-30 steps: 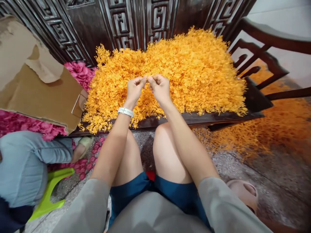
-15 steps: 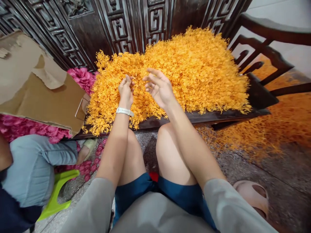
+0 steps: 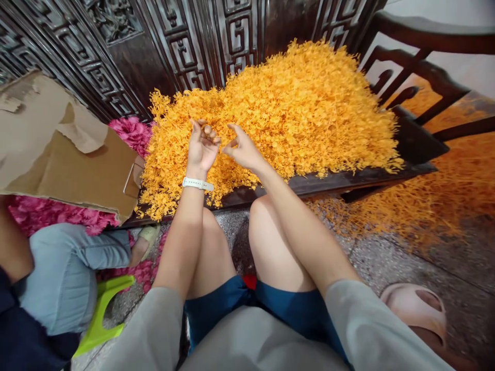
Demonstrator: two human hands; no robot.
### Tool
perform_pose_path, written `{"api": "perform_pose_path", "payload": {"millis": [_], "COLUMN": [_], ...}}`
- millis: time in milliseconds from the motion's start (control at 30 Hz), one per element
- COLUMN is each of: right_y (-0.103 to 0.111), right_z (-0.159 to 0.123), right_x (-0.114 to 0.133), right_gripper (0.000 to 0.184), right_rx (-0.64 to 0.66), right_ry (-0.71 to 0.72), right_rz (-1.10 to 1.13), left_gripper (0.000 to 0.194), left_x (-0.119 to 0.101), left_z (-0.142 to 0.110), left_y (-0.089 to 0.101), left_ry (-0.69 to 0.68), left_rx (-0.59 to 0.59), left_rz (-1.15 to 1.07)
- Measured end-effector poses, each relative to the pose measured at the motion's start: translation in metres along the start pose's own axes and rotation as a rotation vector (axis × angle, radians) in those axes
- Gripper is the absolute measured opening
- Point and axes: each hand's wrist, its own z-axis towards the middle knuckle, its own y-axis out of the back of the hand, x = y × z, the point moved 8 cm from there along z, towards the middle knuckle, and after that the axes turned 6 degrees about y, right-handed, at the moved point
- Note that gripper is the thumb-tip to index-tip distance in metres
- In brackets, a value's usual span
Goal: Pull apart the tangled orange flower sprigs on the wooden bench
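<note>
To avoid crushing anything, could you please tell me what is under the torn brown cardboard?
Bright pink, ruffled flowers show along two edges of the cardboard; what lies beneath its middle is covered.

Can't tell if the left hand [image 3: 201,152] has anything in its curled fingers — a single strand would be too small against the orange pile [image 3: 301,108]. Pile buries most of the bench [image 3: 340,182]. Red thing [image 3: 249,281] between the thighs: mostly covered, no ID. Cardboard [image 3: 85,172] runs off the left edge, hides part of the pink flowers [image 3: 131,133]. Co-worker's leg [image 3: 58,278] blocks part of the green stool [image 3: 102,314]. Orange scatter [image 3: 425,206], right floor — blurred.
</note>
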Motion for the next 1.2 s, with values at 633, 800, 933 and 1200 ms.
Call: {"api": "perform_pose_path", "payload": {"millis": [633, 800, 933, 1200], "right_y": [0.024, 0.026, 0.028, 0.005], "right_z": [0.003, 0.004, -0.001, -0.007], "right_x": [0.024, 0.027, 0.045, 0.065], "right_gripper": [0.032, 0.023, 0.024, 0.012], "right_rx": [-0.309, -0.315, -0.35, -0.17], "right_ry": [0.125, 0.171, 0.238, 0.338], "right_rz": [0.057, 0.021, -0.073, -0.17], "left_gripper": [0.038, 0.04, 0.038, 0.03], "left_x": [-0.007, 0.003, 0.011, 0.018], "left_z": [-0.013, -0.007, 0.005, 0.024], "left_y": [-0.007, -0.016, -0.002, 0.041], "left_ry": [-0.022, -0.075, -0.067, -0.063], "left_rx": [0.024, 0.049, -0.094, -0.355], "left_rz": [0.225, 0.268, 0.18, 0.04]}}
